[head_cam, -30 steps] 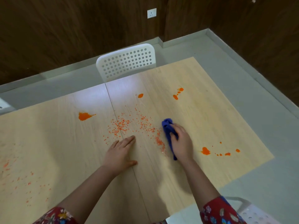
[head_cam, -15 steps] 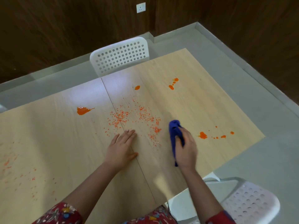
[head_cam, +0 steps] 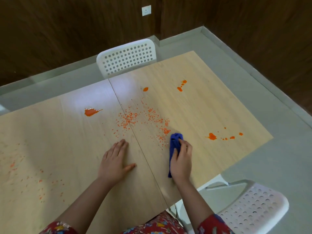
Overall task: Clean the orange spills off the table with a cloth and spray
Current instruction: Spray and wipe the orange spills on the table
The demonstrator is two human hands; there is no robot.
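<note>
My right hand (head_cam: 181, 159) grips a bunched blue cloth (head_cam: 174, 142) and holds it down on the light wooden table (head_cam: 194, 107). The cloth lies at the near right edge of a field of small orange specks (head_cam: 143, 119). My left hand (head_cam: 114, 159) rests flat on the table, fingers straight, just left of the table's seam. An orange blot (head_cam: 91, 111) sits at the back left, a small one (head_cam: 145, 89) and a pair (head_cam: 182, 85) at the back. More blots (head_cam: 212, 136) trail off to the right. Faint orange smears (head_cam: 33, 174) mark the near left. No spray bottle is in view.
A white perforated chair (head_cam: 126, 56) stands at the far side of the table. A second white chair (head_cam: 249, 208) is at the near right corner. Grey floor (head_cam: 278, 157) surrounds the table, with dark wood walls and a wall socket (head_cam: 146, 10) behind.
My right hand has slid the blue cloth rightward and nearer, off the specks, leaving them swept into a tighter streak beside it. My left hand stays flat in place. The camera view has shifted.
</note>
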